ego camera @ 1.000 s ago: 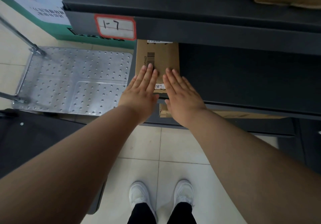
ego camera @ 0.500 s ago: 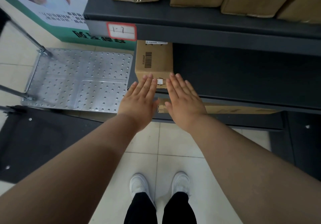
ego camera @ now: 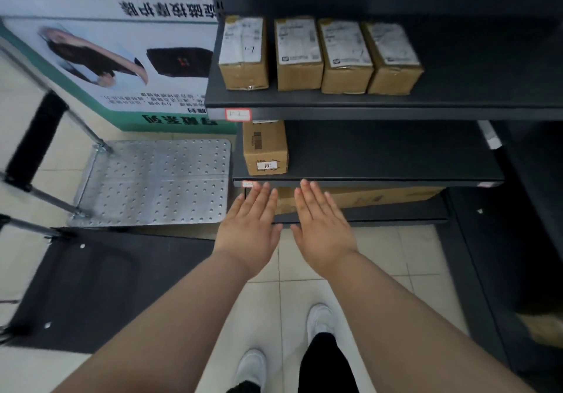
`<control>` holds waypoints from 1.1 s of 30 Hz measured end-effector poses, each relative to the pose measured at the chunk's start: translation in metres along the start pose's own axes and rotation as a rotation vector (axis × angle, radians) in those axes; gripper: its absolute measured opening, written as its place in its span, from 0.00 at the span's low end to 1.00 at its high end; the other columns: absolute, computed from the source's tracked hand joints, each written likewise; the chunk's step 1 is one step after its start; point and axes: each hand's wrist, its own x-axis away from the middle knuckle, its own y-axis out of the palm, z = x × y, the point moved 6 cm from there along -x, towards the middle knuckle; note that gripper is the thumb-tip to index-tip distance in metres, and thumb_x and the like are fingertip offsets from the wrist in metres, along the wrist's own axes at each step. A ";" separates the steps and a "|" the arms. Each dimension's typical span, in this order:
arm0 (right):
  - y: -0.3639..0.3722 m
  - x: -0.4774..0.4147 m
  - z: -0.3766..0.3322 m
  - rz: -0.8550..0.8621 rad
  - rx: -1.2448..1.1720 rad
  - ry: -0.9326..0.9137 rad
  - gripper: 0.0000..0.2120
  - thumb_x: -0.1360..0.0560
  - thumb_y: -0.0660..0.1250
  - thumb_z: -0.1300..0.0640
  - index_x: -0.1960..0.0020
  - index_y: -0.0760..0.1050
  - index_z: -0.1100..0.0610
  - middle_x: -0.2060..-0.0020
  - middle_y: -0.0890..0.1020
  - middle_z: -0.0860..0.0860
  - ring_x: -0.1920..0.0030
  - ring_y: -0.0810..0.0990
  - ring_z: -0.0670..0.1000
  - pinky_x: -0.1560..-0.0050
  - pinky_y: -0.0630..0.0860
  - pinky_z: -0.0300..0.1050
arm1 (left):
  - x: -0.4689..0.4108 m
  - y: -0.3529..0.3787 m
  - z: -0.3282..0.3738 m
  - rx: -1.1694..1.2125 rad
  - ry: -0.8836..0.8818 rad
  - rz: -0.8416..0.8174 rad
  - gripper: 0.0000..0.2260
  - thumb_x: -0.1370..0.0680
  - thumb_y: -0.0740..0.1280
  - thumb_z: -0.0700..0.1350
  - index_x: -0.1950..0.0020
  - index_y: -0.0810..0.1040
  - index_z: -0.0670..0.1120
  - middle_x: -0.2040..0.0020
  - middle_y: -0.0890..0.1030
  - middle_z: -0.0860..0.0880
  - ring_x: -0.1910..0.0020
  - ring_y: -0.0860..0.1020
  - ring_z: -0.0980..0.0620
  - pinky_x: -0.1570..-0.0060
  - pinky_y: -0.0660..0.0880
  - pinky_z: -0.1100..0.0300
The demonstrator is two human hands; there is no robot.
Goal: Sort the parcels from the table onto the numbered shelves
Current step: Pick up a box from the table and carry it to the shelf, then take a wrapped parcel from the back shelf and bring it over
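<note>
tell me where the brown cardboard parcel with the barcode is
Head view: the brown cardboard parcel with the barcode sits at the left end of the dark metal middle shelf, below the red-framed label.

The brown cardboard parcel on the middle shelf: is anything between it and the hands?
Nothing visible. The brown cardboard parcel sits on the dark metal shelf; the open left hand and right hand hover before its front edge.

Left hand [ego camera: 248, 234] and right hand [ego camera: 323, 234] flat, empty, parcel [ego camera: 264, 148] on shelf [ego camera: 396, 176]
</note>
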 end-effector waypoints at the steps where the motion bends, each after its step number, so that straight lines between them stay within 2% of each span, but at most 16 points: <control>1: -0.005 0.013 -0.006 0.018 -0.006 0.023 0.28 0.17 0.43 0.47 0.31 0.26 0.56 0.31 0.27 0.50 0.30 0.26 0.49 0.31 0.28 0.46 | 0.012 -0.004 0.000 -0.014 0.021 0.006 0.28 0.17 0.42 0.56 0.23 0.34 0.45 0.22 0.36 0.48 0.23 0.35 0.50 0.24 0.39 0.51; 9: -0.041 0.115 -0.037 0.133 -0.044 0.226 0.29 0.17 0.43 0.46 0.30 0.27 0.57 0.31 0.27 0.51 0.30 0.26 0.49 0.30 0.28 0.46 | 0.091 -0.046 0.014 -0.105 0.201 0.049 0.28 0.17 0.43 0.56 0.23 0.35 0.45 0.21 0.37 0.47 0.23 0.36 0.50 0.24 0.39 0.51; 14: -0.062 0.187 -0.010 0.208 -0.089 0.403 0.29 0.17 0.42 0.46 0.30 0.26 0.57 0.30 0.28 0.51 0.30 0.26 0.48 0.27 0.31 0.47 | 0.117 -0.073 0.070 -0.166 0.377 0.089 0.28 0.17 0.43 0.56 0.22 0.38 0.46 0.21 0.39 0.48 0.23 0.37 0.50 0.24 0.38 0.50; 17: -0.073 0.243 0.024 0.245 -0.089 0.532 0.28 0.17 0.41 0.46 0.30 0.27 0.57 0.30 0.28 0.51 0.30 0.27 0.48 0.27 0.31 0.47 | 0.130 -0.091 0.131 -0.209 0.527 0.126 0.28 0.17 0.44 0.56 0.21 0.38 0.47 0.21 0.39 0.48 0.23 0.37 0.50 0.26 0.36 0.51; 21: -0.076 0.333 0.073 0.292 -0.081 0.706 0.28 0.17 0.41 0.46 0.30 0.27 0.57 0.31 0.28 0.51 0.31 0.27 0.48 0.30 0.29 0.46 | 0.158 -0.106 0.234 -0.249 0.760 0.169 0.27 0.17 0.44 0.55 0.22 0.38 0.47 0.20 0.41 0.49 0.22 0.38 0.51 0.24 0.38 0.50; 24: -0.066 0.412 0.111 0.321 -0.079 0.857 0.28 0.17 0.41 0.46 0.30 0.27 0.57 0.30 0.29 0.52 0.26 0.30 0.51 0.28 0.31 0.47 | 0.189 -0.110 0.318 -0.274 0.930 0.216 0.27 0.17 0.45 0.55 0.21 0.39 0.47 0.20 0.43 0.49 0.22 0.40 0.51 0.24 0.40 0.49; 27: -0.052 0.502 0.144 0.330 -0.082 1.012 0.28 0.17 0.41 0.46 0.30 0.27 0.57 0.30 0.29 0.52 0.25 0.32 0.52 0.27 0.32 0.48 | 0.233 -0.108 0.404 -0.291 1.083 0.230 0.27 0.16 0.45 0.55 0.21 0.39 0.47 0.20 0.42 0.49 0.22 0.39 0.51 0.24 0.38 0.50; 31: -0.022 0.629 0.173 0.319 -0.077 1.205 0.29 0.17 0.42 0.46 0.30 0.27 0.57 0.29 0.30 0.51 0.28 0.28 0.50 0.28 0.31 0.48 | 0.307 -0.094 0.514 -0.276 1.264 0.255 0.28 0.17 0.46 0.55 0.21 0.39 0.47 0.20 0.42 0.50 0.22 0.39 0.52 0.24 0.37 0.52; 33: -0.002 0.692 0.179 0.300 -0.087 1.313 0.29 0.17 0.42 0.46 0.30 0.27 0.57 0.29 0.29 0.52 0.27 0.30 0.50 0.27 0.32 0.48 | 0.349 -0.083 0.560 -0.259 1.345 0.258 0.28 0.17 0.46 0.55 0.21 0.39 0.47 0.20 0.42 0.50 0.22 0.40 0.52 0.24 0.38 0.52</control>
